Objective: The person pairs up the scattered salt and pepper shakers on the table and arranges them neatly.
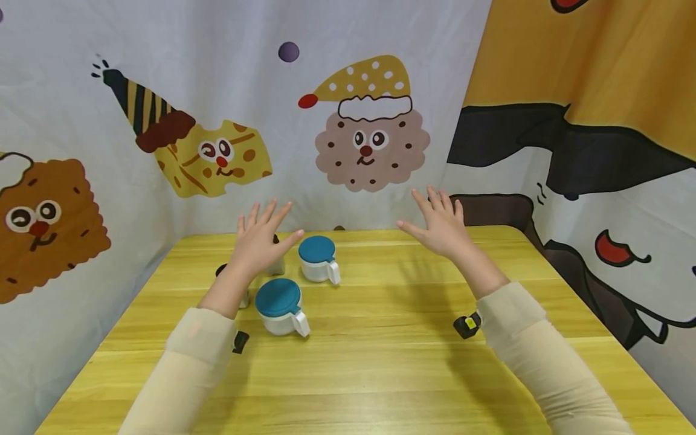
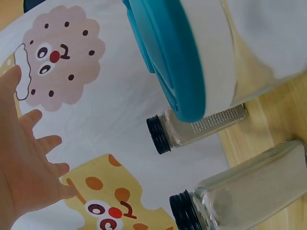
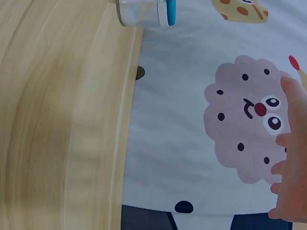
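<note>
Both hands are raised over the table with fingers spread, holding nothing. My left hand (image 1: 257, 244) is above the left side, in front of two clear bottles with black caps that it partly hides in the head view. The left wrist view shows those bottles plainly: one farther bottle (image 2: 211, 125) and one nearer bottle (image 2: 254, 189). Just right of that hand stand two seasoning jars with teal lids and white handles, a front jar (image 1: 280, 305) and a back jar (image 1: 318, 258). My right hand (image 1: 441, 228) hovers over the right side, apart from every object.
The yellow wood-grain table (image 1: 370, 362) ends at a white curtain (image 1: 293, 169) printed with cartoon snacks. More curtain flanks the table left and right. A small black device with a yellow mark (image 1: 467, 325) sits at the right wrist, another black device (image 1: 240, 342) at the left.
</note>
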A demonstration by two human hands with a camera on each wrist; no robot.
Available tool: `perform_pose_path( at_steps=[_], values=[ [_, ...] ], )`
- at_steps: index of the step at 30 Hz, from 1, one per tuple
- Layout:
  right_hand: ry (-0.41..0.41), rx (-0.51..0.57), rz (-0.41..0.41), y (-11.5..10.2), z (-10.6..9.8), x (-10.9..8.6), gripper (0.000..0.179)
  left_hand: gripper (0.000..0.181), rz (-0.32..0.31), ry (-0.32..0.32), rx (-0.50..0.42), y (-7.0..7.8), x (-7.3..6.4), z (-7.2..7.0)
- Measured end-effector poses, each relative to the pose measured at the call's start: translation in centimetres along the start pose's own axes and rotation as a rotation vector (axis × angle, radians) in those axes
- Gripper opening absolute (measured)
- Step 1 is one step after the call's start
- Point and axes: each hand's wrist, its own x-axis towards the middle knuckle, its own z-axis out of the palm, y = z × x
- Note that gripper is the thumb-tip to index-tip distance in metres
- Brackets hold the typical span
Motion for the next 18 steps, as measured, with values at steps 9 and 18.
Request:
perform_pose_path(
  at_steps=[9,18],
  values=[
    [0.030,0.041,-0.015,-0.4,0.8,-0.6,0.089,0.079,-0.001,0.048,-0.044,-0.1,-0.7,-0.1],
    [0.064,0.095,-0.048,-1.3,1.0,-1.5,0.085,0.076,0.009,0.106,-0.100,-0.2,-1.8,-0.1]
  ],
)
